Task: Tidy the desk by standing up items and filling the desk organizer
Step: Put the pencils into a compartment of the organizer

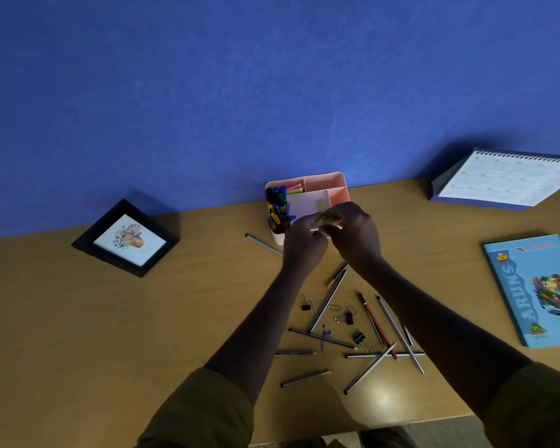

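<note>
Over the front edge of the desk organizer (pixel 337 183), at the back of the desk (pixel 78 318) against the blue wall, both hands meet on a small yellowish item (pixel 330 220). The left hand (pixel 303 241) pinches it with curled fingertips from one side, and the right hand (pixel 353 235) curls round it from the other; what the item is cannot be told, as the fingers hide most of it. To finish this step well, it probably pays to lower the item straight into the middle compartment and let go only once it is below the rim, so it does not tip the markers (pixel 278 205). Those stand upright in the front-left compartment. Pink and green pens (pixel 295 189) lie in the rear-left one, and a pale lump (pixel 320 204) sits in the middle one. Nearer the person, pencils (pixel 327 302) and binder clips (pixel 349 318) lie scattered and crossing one another, not yet sorted. Well apart, a picture frame (pixel 126 239) lies flat to the left, and a calendar (pixel 505 180) and a book (pixel 537 292) lie to the right.
</note>
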### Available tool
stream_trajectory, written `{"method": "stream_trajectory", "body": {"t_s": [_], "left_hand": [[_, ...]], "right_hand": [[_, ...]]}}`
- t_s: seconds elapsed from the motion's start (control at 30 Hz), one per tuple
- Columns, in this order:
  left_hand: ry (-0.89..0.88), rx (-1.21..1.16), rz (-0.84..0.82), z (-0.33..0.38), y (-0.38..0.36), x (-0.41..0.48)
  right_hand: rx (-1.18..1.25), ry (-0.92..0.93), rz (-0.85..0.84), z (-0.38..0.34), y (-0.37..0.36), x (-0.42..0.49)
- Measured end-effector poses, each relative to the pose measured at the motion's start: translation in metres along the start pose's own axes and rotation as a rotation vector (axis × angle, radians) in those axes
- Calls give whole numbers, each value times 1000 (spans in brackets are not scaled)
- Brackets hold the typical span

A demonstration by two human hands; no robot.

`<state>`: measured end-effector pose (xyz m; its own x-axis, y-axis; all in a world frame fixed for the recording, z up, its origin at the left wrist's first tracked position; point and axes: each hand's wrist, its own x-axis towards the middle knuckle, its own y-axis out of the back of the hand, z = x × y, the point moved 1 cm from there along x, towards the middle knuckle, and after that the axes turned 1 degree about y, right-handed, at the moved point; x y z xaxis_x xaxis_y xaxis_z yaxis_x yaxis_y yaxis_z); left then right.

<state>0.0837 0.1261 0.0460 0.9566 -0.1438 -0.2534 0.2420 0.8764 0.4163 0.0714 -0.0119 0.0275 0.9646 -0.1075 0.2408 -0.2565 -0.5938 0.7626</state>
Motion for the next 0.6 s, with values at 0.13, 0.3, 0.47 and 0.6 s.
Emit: {"method": "stream_trajectory", "body": {"t_s": [0.13,0.3,0.47,0.6], "left_hand": [[-20,-4,0,-2,-2,6],[-77,47,1,-3,-5,13],[-79,59,17,-5,-9,21],[-62,39,19,-6,-10,22]], "right_hand": [[12,39,-8,-3,0,7],[9,62,-6,-3,-4,16],[-22,24,-1,-2,-8,25],[-33,2,-7,0,-10,28]]}}
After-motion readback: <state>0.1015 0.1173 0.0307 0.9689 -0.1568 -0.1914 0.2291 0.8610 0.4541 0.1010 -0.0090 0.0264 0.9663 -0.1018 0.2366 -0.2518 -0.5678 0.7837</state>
